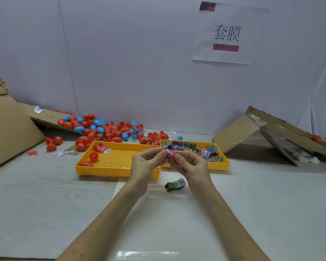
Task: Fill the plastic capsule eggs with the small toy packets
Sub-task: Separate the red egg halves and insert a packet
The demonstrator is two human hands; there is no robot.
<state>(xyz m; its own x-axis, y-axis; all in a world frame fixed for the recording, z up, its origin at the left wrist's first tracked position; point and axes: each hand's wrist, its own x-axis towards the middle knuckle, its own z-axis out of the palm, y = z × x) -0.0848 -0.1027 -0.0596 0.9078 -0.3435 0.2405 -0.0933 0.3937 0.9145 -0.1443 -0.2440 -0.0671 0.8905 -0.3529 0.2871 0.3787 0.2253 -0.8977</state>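
L hand (147, 162) and R hand (189, 166) are both pinching a small pink plastic toy packet (168, 156) — it's lying 3 o'clock of L, 9 of R.

Paper sign (231, 21), white sheet on the rear wall (130, 53): two large black characters, 套膜. Upper red strip (207, 6) at its top left corner and lower red strip (225, 47) under the characters: print blurred, unreadable. Toy packets (199, 150) in the right yellow tray (224, 164): coloured print, too small to read. Green packet (175, 184) on the bench (45, 204): markings illegible. White slips (37, 109) on the left cardboard flap (45, 115): nothing legible
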